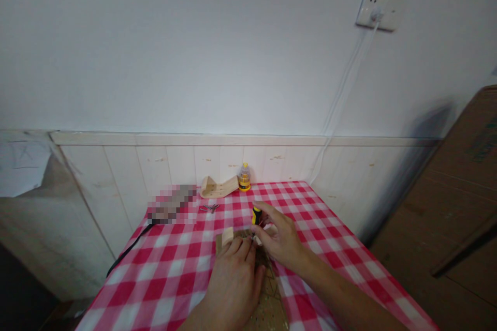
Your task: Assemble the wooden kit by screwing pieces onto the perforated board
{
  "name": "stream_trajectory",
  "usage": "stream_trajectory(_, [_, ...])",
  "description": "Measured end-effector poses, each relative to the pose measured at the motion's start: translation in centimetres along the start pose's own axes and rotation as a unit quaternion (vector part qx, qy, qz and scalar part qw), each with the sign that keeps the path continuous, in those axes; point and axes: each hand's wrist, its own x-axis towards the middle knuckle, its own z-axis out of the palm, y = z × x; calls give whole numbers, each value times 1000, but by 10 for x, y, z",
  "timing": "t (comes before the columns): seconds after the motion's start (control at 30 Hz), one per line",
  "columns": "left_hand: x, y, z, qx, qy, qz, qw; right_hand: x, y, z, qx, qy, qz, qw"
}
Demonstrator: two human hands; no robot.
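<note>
Head view, the only one there is: your right hand (277, 235) is closed around one screwdriver (256, 214) with a yellow-and-black handle. It's pinched in your fingertips and stands roughly upright, tip down, at the far edge of a brown speckled board (268, 311). Your left hand (233, 279) lies palm down on that board, fingers stretched out flat and gripping nothing. Its fingertips sit just beside one small wooden block (227, 235) at the board's far left corner. The board lies on the near middle of the surface (163, 269), which has a red-and-white check cloth on it.

Writing: honestly nothing you can read. The cardboard box (466, 165) on the right has some greenish print, but it's too blurred to make out.

Counting the rest:
- One curved wooden piece (218, 187) at the far edge.
- One yellow bit holder (244, 177), touching or just beside the curved piece.
- A little heap of screws (209, 208) (too small to count).
- One pixelated patch (173, 204).
- One black cable (128, 253), running off the left side.

On the wall there's one wall socket (380, 10) with a white cord (341, 93) hanging down. One sheet of paper (23, 165) is on the far left.
</note>
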Motion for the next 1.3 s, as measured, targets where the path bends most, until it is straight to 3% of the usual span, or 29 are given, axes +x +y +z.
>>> stream_trajectory(0.17, [0, 0, -2, -6, -9, 1, 1000, -1, -8, -3, -14, -20, -16, 1000])
stream_trajectory(0.33, [0, 1, -2, -6, -14, -1, 1000, -3, -3, 1, 16, -27, 12, 999])
stream_trajectory(0.53, [0, 0, 1, 0, -10, -6, 1000, -2, 2, 2, 33, -24, 46, 998])
stream_trajectory(1.3, [-1, 1, -1, -5, -12, -4, 1000, 0, 0, 2, 21, -2, 44, 999])
